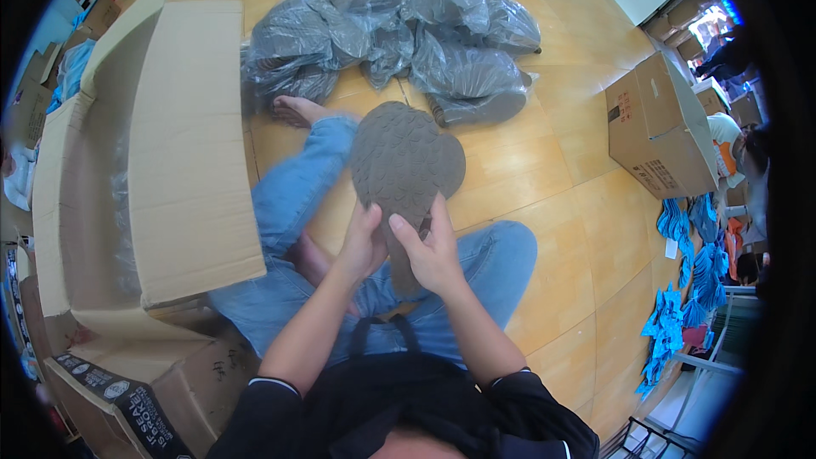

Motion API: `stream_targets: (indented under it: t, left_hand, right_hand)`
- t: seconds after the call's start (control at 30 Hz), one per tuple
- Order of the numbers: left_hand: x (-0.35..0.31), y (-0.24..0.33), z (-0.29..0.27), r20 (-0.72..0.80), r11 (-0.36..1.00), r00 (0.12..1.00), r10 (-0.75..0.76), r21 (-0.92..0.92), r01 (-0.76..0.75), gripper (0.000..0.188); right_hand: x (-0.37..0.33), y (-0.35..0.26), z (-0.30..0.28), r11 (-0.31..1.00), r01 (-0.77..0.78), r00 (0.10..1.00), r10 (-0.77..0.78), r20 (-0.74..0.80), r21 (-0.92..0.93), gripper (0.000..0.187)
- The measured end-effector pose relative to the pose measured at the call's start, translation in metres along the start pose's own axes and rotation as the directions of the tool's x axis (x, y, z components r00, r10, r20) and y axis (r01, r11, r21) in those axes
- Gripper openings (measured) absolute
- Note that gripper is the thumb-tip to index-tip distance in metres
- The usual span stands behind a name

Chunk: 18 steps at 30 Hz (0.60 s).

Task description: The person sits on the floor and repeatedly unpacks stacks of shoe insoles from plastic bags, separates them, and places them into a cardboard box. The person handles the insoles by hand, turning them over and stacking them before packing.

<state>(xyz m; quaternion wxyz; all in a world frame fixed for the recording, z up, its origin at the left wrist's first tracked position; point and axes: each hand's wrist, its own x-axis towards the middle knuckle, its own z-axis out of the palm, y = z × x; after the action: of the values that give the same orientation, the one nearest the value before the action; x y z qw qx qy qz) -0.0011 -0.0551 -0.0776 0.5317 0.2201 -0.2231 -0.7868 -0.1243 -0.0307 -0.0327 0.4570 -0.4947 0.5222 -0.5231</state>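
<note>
Two grey-brown shoe soles are held over my crossed legs. The front shoe sole (393,157) has a pattern of raised marks across its face. Behind it, the second shoe sole (451,166) shows at the right as a smooth rounded end. My left hand (364,242) is closed on the left edge, thumb on the face. On the other side my right hand (432,246) grips the lower part, its thumb over the front sole and its fingers mostly hidden behind. Beyond my feet lie several clear plastic bags (476,76) with similar dark soles inside.
A large open cardboard box (191,153) stands close at my left, with another taped carton (161,391) below it. Further right is a cardboard box (659,127). Blue cut pieces (663,331) lie near a metal rack on the right. The floor (552,289) is yellowish tile.
</note>
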Motion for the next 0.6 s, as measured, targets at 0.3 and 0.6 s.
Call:
stream_targets:
  t: [0.3, 0.6]
  left_hand:
    - [-0.055, 0.028, 0.028, -0.009, 0.998, 1.000, 0.010, 0.063, -0.009, 0.064]
    - [-0.072, 0.028, 0.043, -0.019, 0.990, 0.995, 0.102, 0.100, -0.099, 0.061]
  right_hand:
    - [-0.039, -0.063, -0.008, 0.987, -0.017, 1.000, 0.018, -0.008, 0.159, 0.054]
    - [-0.042, -0.061, -0.008, 0.951, 0.103, 0.994, -0.092, 0.053, -0.291, 0.054]
